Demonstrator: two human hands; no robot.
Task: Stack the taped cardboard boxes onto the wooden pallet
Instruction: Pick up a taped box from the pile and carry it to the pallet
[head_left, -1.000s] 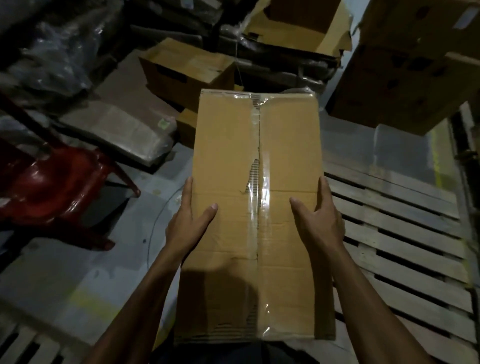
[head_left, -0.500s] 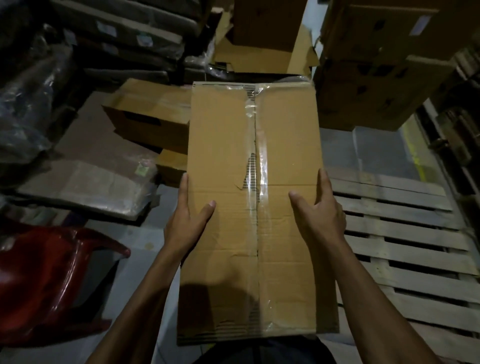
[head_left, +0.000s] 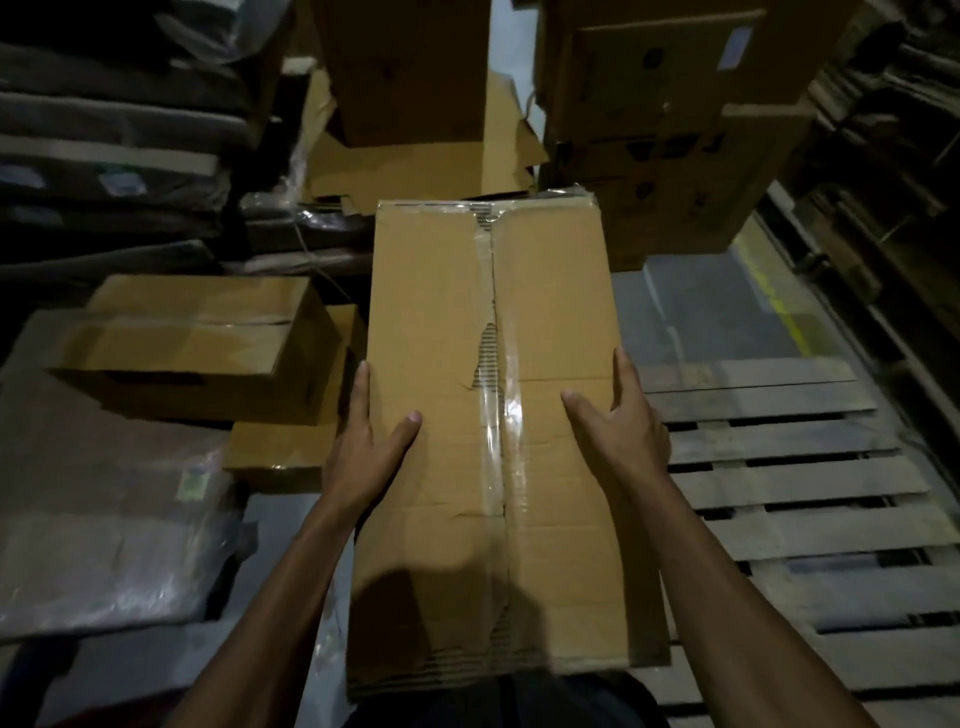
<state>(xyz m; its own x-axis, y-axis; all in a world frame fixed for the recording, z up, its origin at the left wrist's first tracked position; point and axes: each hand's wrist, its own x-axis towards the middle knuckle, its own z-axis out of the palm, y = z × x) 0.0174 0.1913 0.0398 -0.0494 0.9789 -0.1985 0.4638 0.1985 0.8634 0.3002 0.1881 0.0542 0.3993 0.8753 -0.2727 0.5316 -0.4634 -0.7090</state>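
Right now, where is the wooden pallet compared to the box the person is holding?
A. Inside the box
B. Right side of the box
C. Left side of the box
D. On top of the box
B: the pallet has its slats on the floor to the right of the box, beyond the right hand; the left hand has other cartons beside it instead.

We can read no text: the pale labels on the stacked boxes (head_left: 670, 104) and the small sticker on the wrapped bundle (head_left: 104, 509) are too blurred.
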